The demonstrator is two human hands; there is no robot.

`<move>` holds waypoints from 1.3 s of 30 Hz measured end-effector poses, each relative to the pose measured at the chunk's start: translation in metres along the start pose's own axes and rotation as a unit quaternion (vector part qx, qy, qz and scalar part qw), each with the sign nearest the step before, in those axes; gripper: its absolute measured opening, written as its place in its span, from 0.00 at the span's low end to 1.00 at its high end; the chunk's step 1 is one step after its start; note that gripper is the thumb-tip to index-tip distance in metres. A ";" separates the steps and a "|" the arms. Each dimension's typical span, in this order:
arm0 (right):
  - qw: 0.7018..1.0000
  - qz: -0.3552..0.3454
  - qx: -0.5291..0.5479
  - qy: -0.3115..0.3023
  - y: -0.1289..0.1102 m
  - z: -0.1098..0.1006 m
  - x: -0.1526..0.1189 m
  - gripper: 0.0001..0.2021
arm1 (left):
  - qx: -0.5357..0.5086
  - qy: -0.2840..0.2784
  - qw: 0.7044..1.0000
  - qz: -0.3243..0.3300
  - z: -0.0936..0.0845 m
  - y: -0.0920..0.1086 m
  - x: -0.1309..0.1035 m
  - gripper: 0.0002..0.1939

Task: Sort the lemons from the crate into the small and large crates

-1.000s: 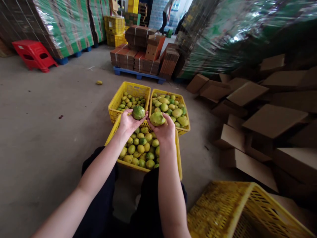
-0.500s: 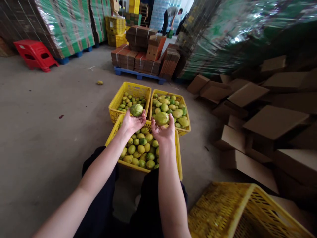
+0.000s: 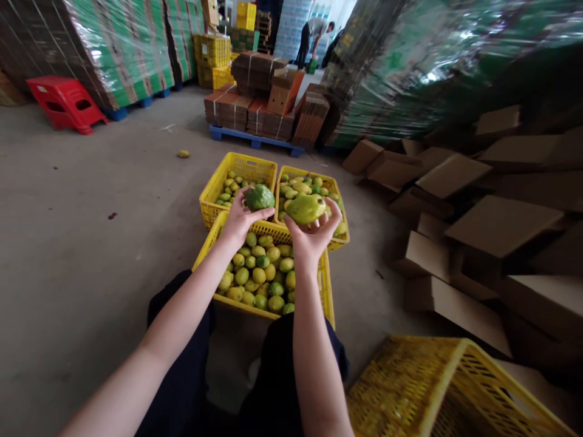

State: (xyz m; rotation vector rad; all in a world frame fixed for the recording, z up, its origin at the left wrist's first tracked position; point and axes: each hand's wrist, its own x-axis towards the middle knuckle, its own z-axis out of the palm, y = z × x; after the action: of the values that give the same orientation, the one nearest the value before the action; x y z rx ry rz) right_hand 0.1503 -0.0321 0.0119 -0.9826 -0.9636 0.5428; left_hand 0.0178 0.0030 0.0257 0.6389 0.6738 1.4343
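My left hand [image 3: 242,220] grips a dark green fruit [image 3: 259,198] between fingers and thumb. Close beside it, my right hand [image 3: 314,233] holds a larger yellow-green fruit [image 3: 306,209]. Both fruits are above three yellow crates. The near crate [image 3: 327,285] holds many yellow and green fruits. Behind it on the left is a crate [image 3: 208,193] with smaller fruits, partly hidden by my left hand. The back right crate [image 3: 340,243] has larger fruits, partly covered by my right hand and its fruit.
A yellow crate [image 3: 410,376] stands at the lower right, near scattered cardboard boxes [image 3: 505,224]. Flattened cartons lie on a blue pallet [image 3: 257,141]. A red stool [image 3: 68,103] stands far left; a person [image 3: 310,39] bends over behind. One fruit [image 3: 183,154] lies on the floor.
Both fruits have been turned in my hands, the left one now showing a darker green side. My right hand has shifted slightly right, its fingers now around the side of its fruit.
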 end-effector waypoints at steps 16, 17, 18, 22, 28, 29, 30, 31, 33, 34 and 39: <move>0.988 -0.080 -0.111 -0.068 -0.001 -0.004 -0.008 0.27 | 0.169 -0.030 0.974 0.146 0.007 0.019 -0.020 0.24; 0.989 -0.078 -0.106 -0.071 -0.001 -0.005 -0.008 0.27 | 0.147 -0.018 0.980 0.135 0.008 0.019 -0.020 0.24; 0.989 -0.079 -0.101 -0.075 -0.002 -0.005 -0.008 0.27 | 0.123 -0.005 0.985 0.119 0.008 0.019 -0.019 0.23; 0.988 -0.080 -0.096 -0.089 -0.006 -0.003 -0.010 0.25 | 0.059 0.012 0.996 0.071 0.005 0.020 -0.013 0.20; 0.987 -0.093 -0.116 -0.061 -0.008 -0.004 -0.012 0.26 | 0.102 -0.066 0.991 0.063 -0.001 0.024 -0.013 0.24; 0.988 -0.093 -0.113 -0.052 -0.007 -0.006 -0.011 0.27 | 0.111 -0.081 0.989 0.056 0.000 0.024 -0.015 0.25; 0.989 -0.092 -0.109 -0.045 -0.006 -0.009 -0.009 0.27 | 0.118 -0.095 0.987 0.047 0.001 0.023 -0.017 0.26; 0.989 -0.091 -0.106 -0.043 -0.005 -0.012 -0.006 0.27 | 0.123 -0.108 0.986 0.038 0.001 0.023 -0.019 0.26; 0.989 -0.092 -0.105 -0.053 -0.004 -0.020 0.001 0.27 | 0.139 -0.133 0.981 0.028 0.003 0.020 -0.024 0.26; 0.988 -0.093 -0.107 -0.062 -0.005 -0.023 0.004 0.26 | 0.152 -0.144 0.977 0.030 0.003 0.019 -0.025 0.26; 0.991 -0.072 -0.091 -0.067 -0.014 -0.030 0.011 0.25 | 0.178 -0.178 0.967 0.039 0.001 0.014 -0.027 0.31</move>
State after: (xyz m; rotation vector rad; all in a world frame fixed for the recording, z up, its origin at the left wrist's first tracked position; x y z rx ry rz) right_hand 0.1817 -0.0438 0.0221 -1.0390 -1.2112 0.4095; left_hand 0.0086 -0.0234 0.0378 1.1841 0.6278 1.2339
